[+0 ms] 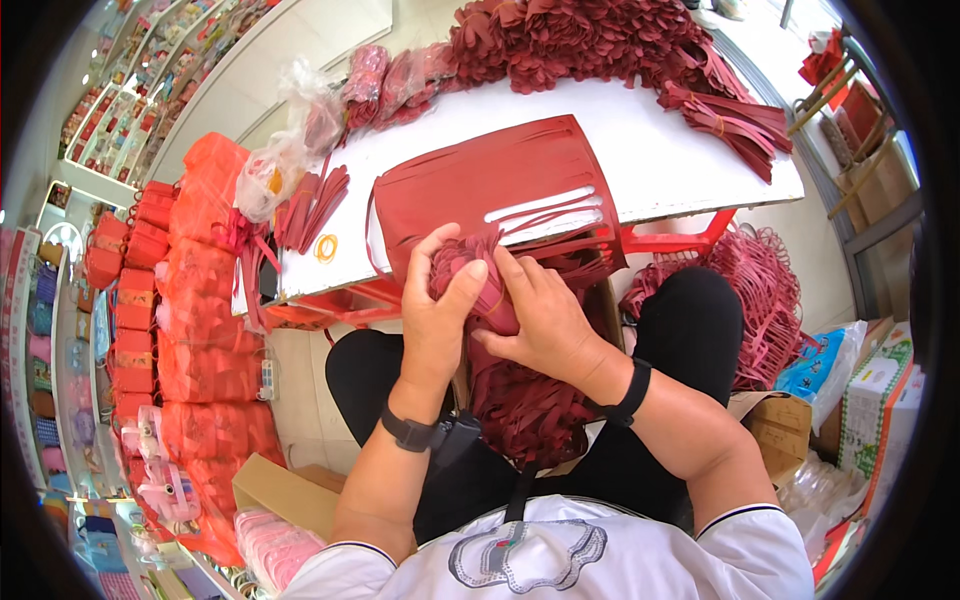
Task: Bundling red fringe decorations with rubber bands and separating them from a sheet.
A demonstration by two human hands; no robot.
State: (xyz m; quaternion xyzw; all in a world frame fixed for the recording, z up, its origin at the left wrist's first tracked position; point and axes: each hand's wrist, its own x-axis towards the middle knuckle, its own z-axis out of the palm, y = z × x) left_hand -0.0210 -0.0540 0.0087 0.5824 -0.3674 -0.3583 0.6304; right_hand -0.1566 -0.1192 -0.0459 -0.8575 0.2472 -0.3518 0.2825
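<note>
Between my hands is a bundle of dark pink strap pieces point(491, 292) with rounded ends, a thin band around it. My left hand point(442, 300) grips the bundle's left side with fingers and thumb. On its right side, my right hand point(536, 315) rests with fingers spread around it; its thumb is near the lower end. Just beyond, a red sheet with slits and cut strips point(480, 172) lies over the near edge of the white table point(652, 150). Below my hands, many loose dark red pieces point(525, 412) fill a box between my knees.
Heaped red bundles point(570, 37) line the table's far side. Yellow rubber bands point(325, 248), strap bundles point(311, 206) and clear plastic bags point(274, 169) lie at its left. Red bags point(210, 337) stand along the left; a pile of pink straps point(750, 300) is beyond my right knee.
</note>
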